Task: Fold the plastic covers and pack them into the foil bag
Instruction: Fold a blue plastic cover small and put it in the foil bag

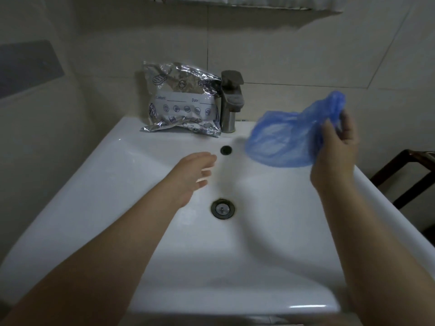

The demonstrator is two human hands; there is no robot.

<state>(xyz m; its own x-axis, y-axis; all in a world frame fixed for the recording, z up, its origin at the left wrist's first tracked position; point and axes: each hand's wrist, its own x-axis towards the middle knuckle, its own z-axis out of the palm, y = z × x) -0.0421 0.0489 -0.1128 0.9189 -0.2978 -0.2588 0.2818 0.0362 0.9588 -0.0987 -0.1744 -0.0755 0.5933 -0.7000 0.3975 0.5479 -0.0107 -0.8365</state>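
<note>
Nearest the person, over the white sink (pixel 70 208), the left hand (pixel 193 175) hangs with fingers loosely spread and holding nothing, just this side of the overflow hole (pixel 226 150). To the right of that hole the right hand (pixel 334 149) pinches a crumpled blue plastic cover (pixel 282 142) by one bunched end, the rest drooping above the basin. To fold it well, the free hand should probably take the hanging edge and pull it flat, before turning to the foil bag (pixel 181 102) leaning beside the tap (pixel 231 100), beyond the hole.

Right hand (pixel 334 149) pinches blue cover (pixel 282 140); left hand (pixel 193 175) relaxed
</note>
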